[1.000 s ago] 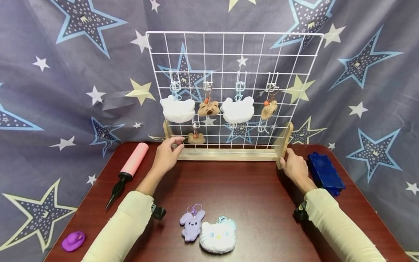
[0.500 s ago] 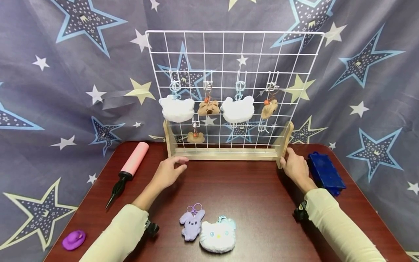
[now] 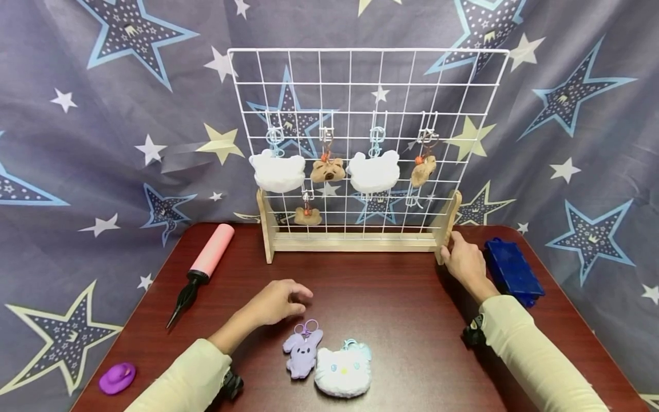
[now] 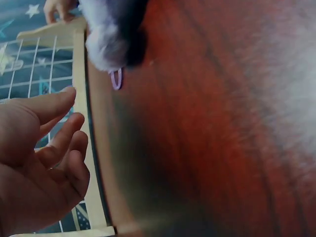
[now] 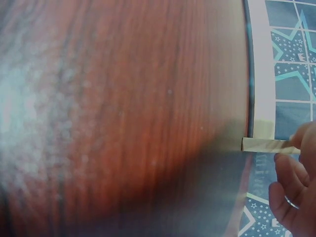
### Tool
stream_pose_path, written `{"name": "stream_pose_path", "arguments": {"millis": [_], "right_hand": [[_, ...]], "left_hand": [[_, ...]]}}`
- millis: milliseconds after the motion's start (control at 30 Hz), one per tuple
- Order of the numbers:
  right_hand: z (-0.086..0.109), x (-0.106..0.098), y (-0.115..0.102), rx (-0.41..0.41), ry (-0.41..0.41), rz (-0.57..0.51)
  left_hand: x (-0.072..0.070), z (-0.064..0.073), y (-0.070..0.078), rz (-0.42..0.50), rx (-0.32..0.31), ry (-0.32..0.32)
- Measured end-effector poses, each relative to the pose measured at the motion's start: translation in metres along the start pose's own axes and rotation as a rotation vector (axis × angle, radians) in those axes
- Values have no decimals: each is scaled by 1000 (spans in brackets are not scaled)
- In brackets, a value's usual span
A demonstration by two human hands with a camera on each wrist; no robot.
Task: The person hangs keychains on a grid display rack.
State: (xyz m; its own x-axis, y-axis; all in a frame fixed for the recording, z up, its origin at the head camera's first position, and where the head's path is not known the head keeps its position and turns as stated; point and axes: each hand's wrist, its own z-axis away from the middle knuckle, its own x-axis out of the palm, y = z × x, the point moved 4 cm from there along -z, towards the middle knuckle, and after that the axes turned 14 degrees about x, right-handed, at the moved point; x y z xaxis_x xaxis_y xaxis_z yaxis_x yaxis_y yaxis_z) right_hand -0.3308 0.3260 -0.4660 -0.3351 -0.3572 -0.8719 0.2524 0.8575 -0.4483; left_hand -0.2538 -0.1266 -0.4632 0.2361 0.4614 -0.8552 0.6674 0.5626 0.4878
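My left hand (image 3: 277, 300) hovers above the table with loosely bent fingers and nothing in them. Just below it lies a lilac bunny plush keychain (image 3: 302, 356) with a purple ring, seen too at the top of the left wrist view. Beside the bunny is a white cat-faced plush keychain (image 3: 342, 375) with a pale blue ring. My right hand (image 3: 465, 263) pinches the right wooden foot of the white wire grid rack (image 3: 355, 245); the right wrist view shows thumb and fingers (image 5: 285, 170) on that wooden end piece.
White plush keychains (image 3: 278, 173) and brown bear keychains (image 3: 328, 170) hang from hooks on the grid. A pink hand pump (image 3: 211, 252) and a purple hat-shaped piece (image 3: 116, 378) lie at left. A blue box (image 3: 512, 272) is at the right edge, a star-patterned cloth (image 3: 154, 103) behind.
My left hand has drawn back from the rack's lower left, coming toward me and slightly right, over the bunny keychain. The right hand has stayed on the rack's foot.
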Motion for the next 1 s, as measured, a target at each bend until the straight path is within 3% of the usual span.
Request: {"name": "stream_pose_path", "arguments": {"millis": [167, 267, 567, 833, 1000], "right_hand": [[1, 0, 0, 3, -8, 5], [1, 0, 0, 5, -13, 3], [0, 1, 1, -1, 3, -3], [0, 1, 1, 2, 0, 1], [0, 1, 1, 2, 1, -2]], "left_hand": [[12, 2, 7, -21, 59, -112], [16, 3, 10, -41, 88, -146], [19, 1, 15, -59, 120, -136], [20, -2, 20, -59, 111, -209], [22, -3, 25, -87, 92, -205]]}}
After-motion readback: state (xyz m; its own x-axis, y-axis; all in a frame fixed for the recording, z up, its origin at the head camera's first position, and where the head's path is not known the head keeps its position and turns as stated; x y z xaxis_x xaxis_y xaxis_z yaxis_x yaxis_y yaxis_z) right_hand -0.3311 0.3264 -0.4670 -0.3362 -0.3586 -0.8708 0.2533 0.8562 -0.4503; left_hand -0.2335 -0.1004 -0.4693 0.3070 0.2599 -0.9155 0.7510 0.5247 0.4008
